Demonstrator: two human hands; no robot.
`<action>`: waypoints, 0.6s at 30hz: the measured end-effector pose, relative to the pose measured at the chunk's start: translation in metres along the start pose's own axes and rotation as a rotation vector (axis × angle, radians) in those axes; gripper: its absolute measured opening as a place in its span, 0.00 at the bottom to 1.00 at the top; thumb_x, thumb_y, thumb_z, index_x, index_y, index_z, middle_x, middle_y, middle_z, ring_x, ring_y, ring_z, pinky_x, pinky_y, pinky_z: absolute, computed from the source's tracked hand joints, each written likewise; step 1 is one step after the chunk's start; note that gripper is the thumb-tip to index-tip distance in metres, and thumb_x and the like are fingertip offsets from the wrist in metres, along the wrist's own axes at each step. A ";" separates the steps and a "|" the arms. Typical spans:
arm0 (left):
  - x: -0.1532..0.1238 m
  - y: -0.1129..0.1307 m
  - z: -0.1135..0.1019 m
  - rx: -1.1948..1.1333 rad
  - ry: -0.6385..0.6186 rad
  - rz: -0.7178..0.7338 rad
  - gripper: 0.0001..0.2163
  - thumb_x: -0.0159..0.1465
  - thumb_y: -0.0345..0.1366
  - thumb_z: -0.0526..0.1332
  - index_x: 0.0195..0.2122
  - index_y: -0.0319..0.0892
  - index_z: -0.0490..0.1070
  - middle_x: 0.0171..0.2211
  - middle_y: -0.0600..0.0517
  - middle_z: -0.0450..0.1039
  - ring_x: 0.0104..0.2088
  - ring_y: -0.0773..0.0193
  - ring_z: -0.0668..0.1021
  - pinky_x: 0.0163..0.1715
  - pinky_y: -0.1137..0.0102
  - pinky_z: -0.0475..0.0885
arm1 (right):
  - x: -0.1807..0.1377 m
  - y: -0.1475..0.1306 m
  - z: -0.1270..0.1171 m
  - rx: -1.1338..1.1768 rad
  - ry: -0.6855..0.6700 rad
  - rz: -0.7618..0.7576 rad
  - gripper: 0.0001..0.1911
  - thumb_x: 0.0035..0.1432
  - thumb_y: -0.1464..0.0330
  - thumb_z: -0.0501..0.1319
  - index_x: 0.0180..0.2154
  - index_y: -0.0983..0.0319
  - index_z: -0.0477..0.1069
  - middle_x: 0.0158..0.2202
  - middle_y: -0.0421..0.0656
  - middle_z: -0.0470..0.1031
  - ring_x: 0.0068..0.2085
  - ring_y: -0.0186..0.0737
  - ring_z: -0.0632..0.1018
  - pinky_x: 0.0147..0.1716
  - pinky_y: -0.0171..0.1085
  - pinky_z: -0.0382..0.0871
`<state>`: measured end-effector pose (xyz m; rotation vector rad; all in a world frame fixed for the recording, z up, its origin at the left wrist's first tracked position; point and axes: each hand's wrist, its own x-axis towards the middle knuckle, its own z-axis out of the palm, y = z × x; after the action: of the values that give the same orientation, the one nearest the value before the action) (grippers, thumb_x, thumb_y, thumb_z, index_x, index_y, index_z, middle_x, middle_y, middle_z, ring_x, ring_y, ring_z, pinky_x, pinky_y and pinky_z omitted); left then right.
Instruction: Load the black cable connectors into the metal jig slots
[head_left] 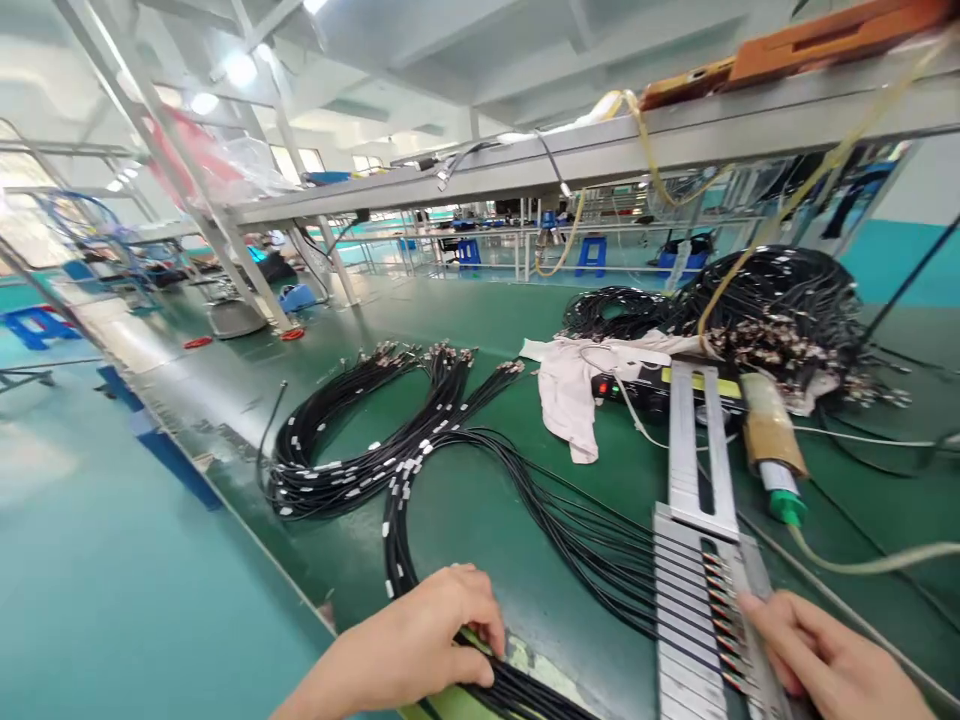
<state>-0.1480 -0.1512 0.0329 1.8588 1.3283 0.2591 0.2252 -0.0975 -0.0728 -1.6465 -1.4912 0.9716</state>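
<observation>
At the bottom of the head view, my left hand (427, 640) curls its thumb and fingers round a bundle of black cables (525, 692). My right hand (832, 650) pinches the right edge of a slotted metal fixture (682, 620). Several black cables lie side by side in its slots, with their stripped ends and small coloured wires (724, 620) in a row near my right fingertips. From the fixture these cables curve left across the green table (480, 540) into a larger coil of black cables (330, 480) with white labels.
A pale cloth (570, 400) and a black box with lit lamps (637, 390) sit behind the fixture. A taped tool with a green end (776, 450) lies to the right, before a heap of cables (780, 290). A shelf (465, 170) spans overhead.
</observation>
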 end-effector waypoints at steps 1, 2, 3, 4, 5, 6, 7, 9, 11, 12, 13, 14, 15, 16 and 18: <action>0.002 0.001 0.005 0.002 -0.004 0.016 0.09 0.57 0.24 0.68 0.32 0.47 0.74 0.35 0.60 0.71 0.43 0.66 0.73 0.47 0.75 0.63 | -0.003 -0.012 -0.001 0.004 0.014 0.006 0.33 0.51 0.35 0.54 0.15 0.55 0.57 0.16 0.36 0.57 0.20 0.38 0.63 0.22 0.37 0.60; 0.004 0.001 0.007 0.008 -0.009 0.027 0.09 0.59 0.23 0.66 0.31 0.46 0.73 0.35 0.60 0.70 0.43 0.66 0.73 0.48 0.75 0.62 | -0.005 -0.022 -0.002 0.016 0.018 0.004 0.33 0.50 0.35 0.55 0.15 0.55 0.57 0.15 0.36 0.57 0.20 0.38 0.62 0.22 0.37 0.58; 0.004 0.001 0.007 0.019 -0.015 0.028 0.09 0.60 0.23 0.64 0.31 0.46 0.71 0.35 0.60 0.70 0.42 0.66 0.73 0.48 0.75 0.62 | -0.007 -0.032 -0.001 0.041 0.011 0.000 0.33 0.49 0.35 0.56 0.15 0.55 0.58 0.15 0.36 0.57 0.19 0.37 0.62 0.22 0.37 0.57; 0.005 0.001 0.005 0.031 -0.019 0.017 0.08 0.62 0.24 0.61 0.31 0.46 0.70 0.35 0.60 0.70 0.42 0.66 0.73 0.47 0.75 0.62 | -0.008 -0.039 0.000 0.079 0.037 -0.004 0.32 0.49 0.35 0.57 0.16 0.55 0.58 0.15 0.35 0.57 0.19 0.37 0.61 0.22 0.36 0.55; 0.005 0.000 0.000 0.043 -0.024 -0.011 0.06 0.64 0.27 0.60 0.33 0.46 0.69 0.36 0.59 0.70 0.42 0.66 0.73 0.45 0.75 0.63 | -0.008 -0.044 0.001 0.114 0.046 -0.002 0.32 0.49 0.36 0.57 0.17 0.55 0.57 0.15 0.35 0.57 0.19 0.36 0.60 0.22 0.36 0.54; 0.005 0.000 -0.005 0.059 -0.022 -0.053 0.05 0.67 0.31 0.58 0.35 0.47 0.68 0.37 0.59 0.71 0.42 0.65 0.73 0.43 0.75 0.64 | -0.008 -0.047 0.002 0.123 0.053 -0.001 0.32 0.50 0.36 0.57 0.17 0.55 0.57 0.15 0.34 0.57 0.19 0.36 0.60 0.22 0.36 0.54; 0.005 0.001 -0.010 0.075 -0.020 -0.091 0.04 0.69 0.35 0.56 0.37 0.48 0.68 0.38 0.59 0.71 0.42 0.64 0.72 0.42 0.75 0.64 | -0.007 -0.048 0.003 0.130 0.061 0.000 0.32 0.50 0.36 0.57 0.18 0.55 0.56 0.15 0.34 0.57 0.20 0.36 0.59 0.22 0.35 0.53; 0.009 0.006 -0.017 0.079 -0.045 -0.129 0.06 0.70 0.40 0.53 0.42 0.50 0.68 0.42 0.58 0.71 0.44 0.63 0.72 0.43 0.74 0.64 | -0.006 -0.047 0.004 0.140 0.071 0.003 0.32 0.50 0.36 0.57 0.18 0.55 0.56 0.15 0.34 0.57 0.20 0.35 0.59 0.22 0.35 0.52; 0.017 0.017 -0.016 0.049 -0.082 -0.128 0.08 0.70 0.42 0.53 0.47 0.52 0.68 0.44 0.58 0.71 0.46 0.62 0.72 0.45 0.74 0.64 | -0.004 -0.046 0.004 0.152 0.074 0.006 0.32 0.50 0.36 0.57 0.19 0.55 0.56 0.15 0.33 0.57 0.19 0.35 0.59 0.22 0.35 0.51; 0.023 0.022 -0.012 0.035 -0.088 -0.116 0.09 0.70 0.42 0.54 0.48 0.53 0.69 0.44 0.57 0.71 0.46 0.62 0.72 0.46 0.73 0.64 | -0.004 -0.045 0.004 0.157 0.073 0.006 0.32 0.50 0.35 0.57 0.19 0.55 0.56 0.14 0.33 0.57 0.19 0.35 0.58 0.22 0.35 0.51; 0.030 0.028 -0.007 0.028 -0.082 -0.091 0.09 0.69 0.42 0.55 0.47 0.53 0.70 0.43 0.57 0.72 0.45 0.61 0.72 0.45 0.73 0.64 | -0.004 -0.045 0.004 0.162 0.070 0.006 0.32 0.50 0.35 0.56 0.19 0.55 0.56 0.14 0.33 0.57 0.19 0.35 0.58 0.21 0.35 0.51; 0.039 0.032 -0.002 0.030 -0.065 -0.057 0.09 0.69 0.42 0.55 0.45 0.52 0.72 0.42 0.57 0.72 0.44 0.61 0.73 0.44 0.73 0.64 | -0.004 -0.045 0.004 0.166 0.066 0.006 0.32 0.50 0.35 0.56 0.19 0.55 0.56 0.14 0.33 0.57 0.18 0.34 0.58 0.21 0.35 0.51; 0.047 0.035 0.004 0.045 -0.045 -0.014 0.09 0.69 0.42 0.55 0.42 0.50 0.74 0.40 0.56 0.73 0.42 0.62 0.73 0.42 0.73 0.64 | -0.003 -0.045 0.004 0.169 0.061 0.006 0.32 0.50 0.34 0.56 0.19 0.55 0.56 0.14 0.33 0.57 0.18 0.34 0.57 0.21 0.35 0.50; 0.055 0.037 0.009 0.073 -0.027 0.034 0.10 0.69 0.42 0.55 0.38 0.48 0.75 0.37 0.56 0.73 0.40 0.62 0.74 0.40 0.73 0.63 | -0.003 -0.046 0.004 0.172 0.055 0.005 0.32 0.50 0.35 0.56 0.19 0.55 0.56 0.13 0.33 0.57 0.18 0.34 0.57 0.21 0.35 0.50; 0.069 0.036 0.016 0.151 0.007 0.114 0.13 0.69 0.39 0.54 0.32 0.44 0.74 0.33 0.54 0.73 0.35 0.63 0.74 0.36 0.72 0.62 | -0.003 -0.046 0.003 0.178 0.043 -0.003 0.32 0.52 0.36 0.56 0.19 0.55 0.56 0.14 0.33 0.57 0.19 0.34 0.58 0.21 0.34 0.51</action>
<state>-0.0846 -0.1041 0.0289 2.0655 1.2790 0.2293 0.2008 -0.0961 -0.0335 -1.5279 -1.3388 1.0300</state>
